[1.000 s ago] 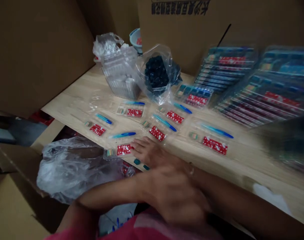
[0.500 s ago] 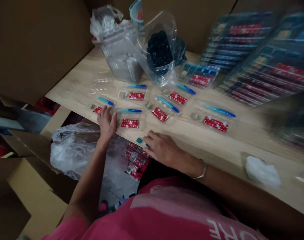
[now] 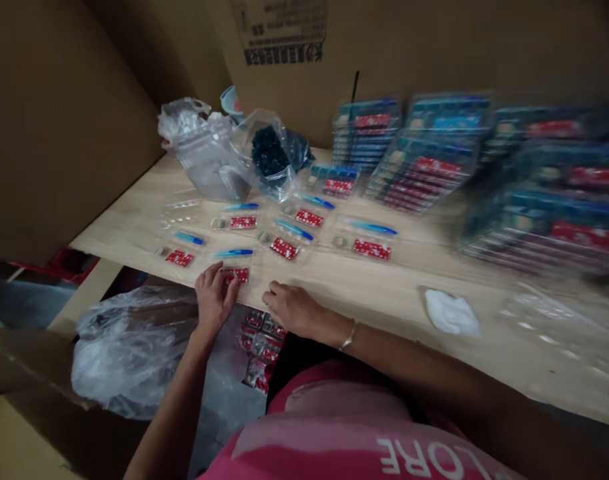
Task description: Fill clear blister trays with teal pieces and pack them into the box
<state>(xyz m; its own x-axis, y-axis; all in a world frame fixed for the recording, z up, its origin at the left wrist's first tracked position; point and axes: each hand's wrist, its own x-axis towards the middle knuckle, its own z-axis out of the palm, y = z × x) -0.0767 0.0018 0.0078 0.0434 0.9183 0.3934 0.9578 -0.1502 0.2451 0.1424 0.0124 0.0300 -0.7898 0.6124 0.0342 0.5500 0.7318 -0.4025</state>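
My left hand (image 3: 213,298) rests on a clear blister pack with a red patterned card (image 3: 241,273) and a blue pen at the wooden table's (image 3: 384,300) front edge; its fingers curl over the pack's left end. My right hand (image 3: 293,309) lies palm down on the table edge just to the right, fingers bent, covering whatever is under it. Several similar packs (image 3: 284,247) with blue pens and red cards lie spread out behind both hands.
Stacks of filled packs (image 3: 424,167) stand at the back right. A bag of dark pieces (image 3: 269,152) and a bag of clear trays (image 3: 207,157) sit at the back. A white cloth (image 3: 451,312) lies right. A plastic-lined carton (image 3: 134,347) stands below left; cardboard boxes wall the table.
My left hand slid right from the far-left pack onto the front pack. My right hand shifted slightly left along the table edge. The view pulled back and tilted up.
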